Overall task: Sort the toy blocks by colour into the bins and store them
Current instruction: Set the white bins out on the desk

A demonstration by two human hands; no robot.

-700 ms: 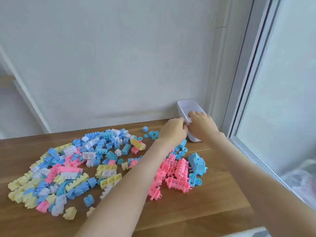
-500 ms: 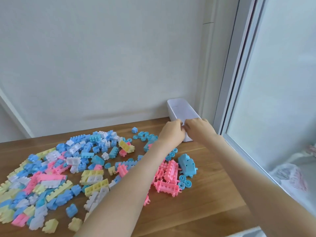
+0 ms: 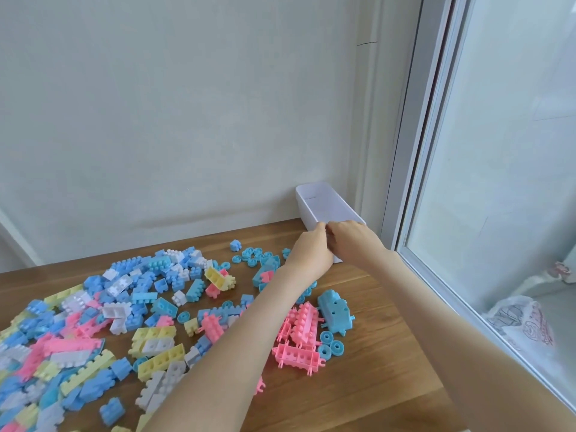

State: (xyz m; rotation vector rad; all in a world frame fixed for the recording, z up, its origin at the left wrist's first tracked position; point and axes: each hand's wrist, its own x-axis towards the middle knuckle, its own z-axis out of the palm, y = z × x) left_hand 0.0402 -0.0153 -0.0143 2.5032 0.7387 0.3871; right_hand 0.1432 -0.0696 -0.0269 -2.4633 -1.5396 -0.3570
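Observation:
A long white bin (image 3: 304, 210) stands against the wall in the table's far right corner, and nothing shows inside it. My left hand (image 3: 311, 252) and my right hand (image 3: 353, 241) meet at its near end, fingers curled over the near rim, knuckles touching. A wide spread of pastel toy blocks (image 3: 103, 319) in blue, pink, yellow and white covers the left of the table. Pink blocks (image 3: 299, 333) and a blue vehicle-shaped piece (image 3: 335, 310) lie under my left forearm and just right of it. Small blue wheels (image 3: 254, 255) lie left of my left hand.
The wooden table (image 3: 374, 385) ends at a white window frame (image 3: 414, 188) on the right. Behind the glass lies a patterned bag (image 3: 523, 322). A plain wall backs the table. Bare wood shows in front of the pink blocks.
Both hands stay at the bin's near end and have drawn closer together. The right hand has slid from the bin's top toward its near rim. The view has shifted a little.

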